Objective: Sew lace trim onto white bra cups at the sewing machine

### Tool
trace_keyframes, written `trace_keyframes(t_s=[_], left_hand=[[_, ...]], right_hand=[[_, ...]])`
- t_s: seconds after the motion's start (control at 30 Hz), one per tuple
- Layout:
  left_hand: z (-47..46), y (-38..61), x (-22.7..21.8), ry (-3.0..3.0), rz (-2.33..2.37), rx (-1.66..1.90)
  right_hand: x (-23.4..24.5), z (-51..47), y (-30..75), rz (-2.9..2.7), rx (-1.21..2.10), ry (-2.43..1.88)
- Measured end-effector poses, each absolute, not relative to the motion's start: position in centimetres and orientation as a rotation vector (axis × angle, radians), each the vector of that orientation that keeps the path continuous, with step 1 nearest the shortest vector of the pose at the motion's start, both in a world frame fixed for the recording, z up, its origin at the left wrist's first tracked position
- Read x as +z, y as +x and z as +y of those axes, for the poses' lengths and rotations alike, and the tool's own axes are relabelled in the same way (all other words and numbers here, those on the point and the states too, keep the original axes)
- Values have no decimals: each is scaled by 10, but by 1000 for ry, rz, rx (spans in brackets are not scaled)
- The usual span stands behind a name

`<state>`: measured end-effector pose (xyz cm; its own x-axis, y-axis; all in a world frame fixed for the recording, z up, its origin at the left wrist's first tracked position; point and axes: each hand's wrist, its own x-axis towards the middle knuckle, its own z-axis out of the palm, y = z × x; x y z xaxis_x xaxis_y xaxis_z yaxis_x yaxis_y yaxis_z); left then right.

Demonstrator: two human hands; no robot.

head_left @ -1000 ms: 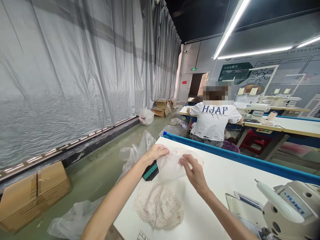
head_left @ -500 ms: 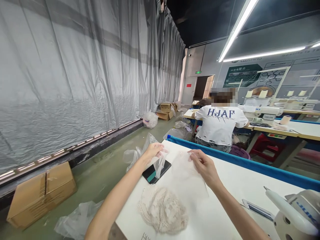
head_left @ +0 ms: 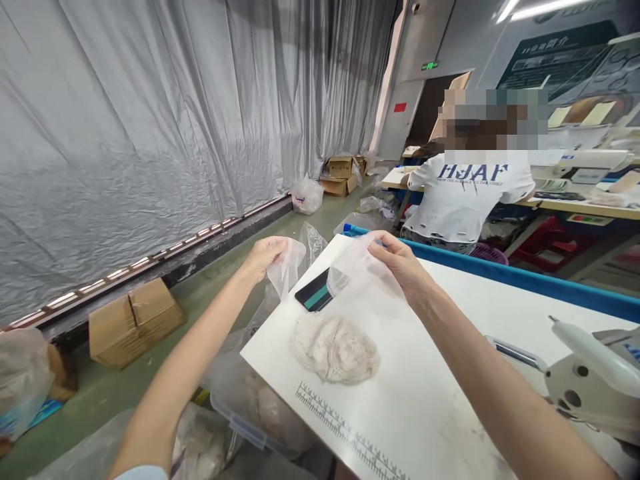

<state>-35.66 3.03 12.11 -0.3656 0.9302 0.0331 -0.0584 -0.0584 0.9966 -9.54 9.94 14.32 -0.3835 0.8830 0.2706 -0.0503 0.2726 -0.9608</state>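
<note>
My left hand [head_left: 270, 258] is closed on a piece of thin translucent plastic [head_left: 287, 273], out past the table's left edge. Over the tabletop, my right hand [head_left: 403, 267] pinches a wider translucent plastic sheet or bag [head_left: 370, 277] that hangs down from the fingers. Whether both pieces belong to one bag, I cannot tell. Beneath and between the hands lies a dark flat object with a green band [head_left: 314, 292], partly covered by the plastic. A cream openwork knit piece [head_left: 336, 348] rests bunched up on the white table [head_left: 425, 393], nearer to me.
A white sewing machine [head_left: 585, 367] stands at the table's right. Ruler marks [head_left: 345, 430] run along the near edge. Below left are a clear plastic bin [head_left: 247, 427] and a cardboard box [head_left: 135, 323]. A person in a white shirt [head_left: 465, 200] sits ahead.
My hands have moved apart, the left one going outward with its plastic. The camera view has tipped down, showing more of the near table edge and the bin. The knit piece stays on the table.
</note>
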Motion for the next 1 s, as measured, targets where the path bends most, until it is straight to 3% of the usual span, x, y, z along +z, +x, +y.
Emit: trace_keyframes(t_s=[0.2, 0.3, 0.53, 0.63, 0.8, 1.0], left_hand=[[20, -359, 111, 1003, 1376, 1493], [21, -354, 106, 1061, 1329, 1463], [33, -346, 110, 1282, 1140, 1277], [43, -338, 118, 1374, 1027, 1158], [57, -320, 127, 1469, 858, 1002], [64, -307, 131, 1539, 807, 953]], right_hand=[[161, 63, -100, -1686, 1546, -646], [146, 56, -97, -1773, 1566, -677], [45, 80, -74, -2244, 1156, -903], [29, 84, -62, -2348, 1012, -950], [56, 84, -60, -2333, 724, -939], [93, 102, -97, -1988, 1185, -665]])
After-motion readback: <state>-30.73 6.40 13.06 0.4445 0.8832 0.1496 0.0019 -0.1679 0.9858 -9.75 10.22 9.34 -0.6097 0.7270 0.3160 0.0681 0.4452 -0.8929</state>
